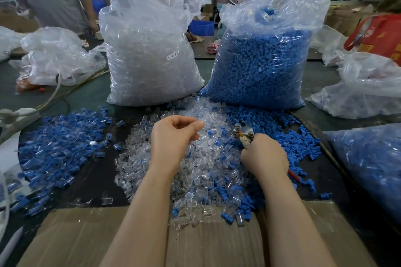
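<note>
behind stand clear-cap bag (pixel 152 54) and blue-plug bag (pixel 260 67); right hand (pixel 263 156) grips pliers (pixel 244 133), left hand (pixel 173 136) curled, grasp unclear.

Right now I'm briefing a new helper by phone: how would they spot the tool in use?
Find the tall bag of blue pieces standing at the back of the table. In front of it, the right hand grips pliers at the edge of the loose blue pile. They are the only metal thing there, silvery head pointing up-left among plastic pieces.

one upright clear-filled bag (pixel 149 60), one upright blue-filled bag (pixel 260 67), one left hand (pixel 171 136), one right hand (pixel 263 156), one pliers (pixel 244 132).
</note>
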`<state>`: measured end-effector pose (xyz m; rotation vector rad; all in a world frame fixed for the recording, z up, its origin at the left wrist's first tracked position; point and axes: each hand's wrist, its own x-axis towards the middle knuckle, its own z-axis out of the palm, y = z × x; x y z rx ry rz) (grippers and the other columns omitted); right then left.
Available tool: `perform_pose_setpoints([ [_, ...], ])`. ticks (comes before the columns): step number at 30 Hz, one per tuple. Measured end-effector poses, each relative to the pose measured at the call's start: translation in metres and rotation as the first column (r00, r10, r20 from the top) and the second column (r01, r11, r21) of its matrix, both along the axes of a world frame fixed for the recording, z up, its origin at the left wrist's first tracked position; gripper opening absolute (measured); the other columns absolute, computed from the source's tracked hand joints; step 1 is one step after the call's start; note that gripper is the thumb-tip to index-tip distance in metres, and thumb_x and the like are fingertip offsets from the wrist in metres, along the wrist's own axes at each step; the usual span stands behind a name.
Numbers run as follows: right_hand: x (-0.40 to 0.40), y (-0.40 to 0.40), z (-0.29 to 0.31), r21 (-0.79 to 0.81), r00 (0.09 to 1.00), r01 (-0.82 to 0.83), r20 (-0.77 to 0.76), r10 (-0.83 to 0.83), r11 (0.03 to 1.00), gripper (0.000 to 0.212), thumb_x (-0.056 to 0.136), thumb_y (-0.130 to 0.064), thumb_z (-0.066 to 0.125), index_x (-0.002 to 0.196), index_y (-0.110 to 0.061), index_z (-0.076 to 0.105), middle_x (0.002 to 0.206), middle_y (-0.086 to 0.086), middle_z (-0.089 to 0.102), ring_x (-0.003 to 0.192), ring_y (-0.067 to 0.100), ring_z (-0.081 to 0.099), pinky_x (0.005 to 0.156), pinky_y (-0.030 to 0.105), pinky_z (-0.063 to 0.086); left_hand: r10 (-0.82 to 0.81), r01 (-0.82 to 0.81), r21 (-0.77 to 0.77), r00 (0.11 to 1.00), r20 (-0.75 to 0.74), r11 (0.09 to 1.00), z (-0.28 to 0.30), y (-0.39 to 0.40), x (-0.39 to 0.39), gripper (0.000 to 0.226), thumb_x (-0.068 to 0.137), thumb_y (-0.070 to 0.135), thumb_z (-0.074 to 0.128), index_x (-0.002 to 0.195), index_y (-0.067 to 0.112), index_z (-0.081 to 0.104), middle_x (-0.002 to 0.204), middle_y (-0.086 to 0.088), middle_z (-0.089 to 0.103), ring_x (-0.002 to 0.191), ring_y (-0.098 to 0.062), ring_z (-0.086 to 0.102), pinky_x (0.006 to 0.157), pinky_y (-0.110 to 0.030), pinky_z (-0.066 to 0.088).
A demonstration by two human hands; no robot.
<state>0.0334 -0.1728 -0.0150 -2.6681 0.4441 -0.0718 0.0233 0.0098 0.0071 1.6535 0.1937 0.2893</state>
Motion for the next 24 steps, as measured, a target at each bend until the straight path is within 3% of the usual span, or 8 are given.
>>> perform_pose_setpoints([
  [6,0.001,0.001,-0.001,-0.03,0.998,-0.056,0.025,0.057,0.998,0.012,0.091,-0.025,0.056,0.09,-0.016,0.049,0.077,0.001,0.047,0.072,0.026,0.047,0.058,0.032,0.033,-0.02,0.02,-0.003,1.0,-0.016,1.0,0.001,-0.001,0.0,0.012,0.076,0.019,0.083,0.086,0.017,0.076,0.074,0.004,0.075,0.068,-0.012,0.073,0.068,-0.022,0.059],
  [12,0.002,0.003,-0.001,-0.016,0.998,-0.03,0.061,0.031,0.999,0.016,0.09,-0.023,0.056,0.079,-0.017,0.046,0.072,0.002,0.05,0.061,0.021,0.044,0.05,0.029,0.028,-0.017,0.018,0.011,1.0,-0.013,1.0,0.001,-0.002,0.0,0.012,0.083,0.011,0.077,0.086,0.022,0.073,0.074,0.003,0.075,0.074,-0.014,0.073,0.076,-0.029,0.058],
  [15,0.003,0.0,0.002,-0.015,0.992,-0.001,0.129,0.003,1.0,0.019,0.091,-0.028,0.057,0.079,-0.019,0.044,0.07,-0.001,0.045,0.058,0.016,0.038,0.049,0.029,0.025,-0.016,0.016,-0.024,1.0,-0.016,1.0,0.001,-0.002,0.0,0.012,0.083,0.007,0.076,0.088,0.018,0.072,0.076,0.0,0.075,0.074,-0.014,0.073,0.072,-0.024,0.057],
  [19,0.005,0.001,0.008,0.092,0.976,-0.029,0.22,0.008,0.995,0.017,0.089,-0.037,0.06,0.088,-0.021,0.053,0.078,0.001,0.055,0.072,0.025,0.049,0.062,0.033,0.037,-0.037,0.034,-0.113,0.999,-0.029,0.993,0.003,-0.005,-0.001,0.009,0.084,0.005,0.074,0.089,0.011,0.07,0.08,-0.006,0.074,0.067,-0.008,0.071,0.06,-0.012,0.051],
  [24,0.005,0.007,0.015,0.244,0.957,-0.117,0.287,0.044,0.963,0.024,0.087,-0.039,0.068,0.101,-0.021,0.063,0.093,0.001,0.067,0.089,0.027,0.06,0.079,0.04,0.051,-0.072,0.068,-0.128,0.997,-0.026,0.989,0.005,-0.011,-0.003,0.007,0.086,0.006,0.073,0.089,0.01,0.069,0.082,-0.008,0.074,0.067,-0.008,0.071,0.063,-0.014,0.054],
])
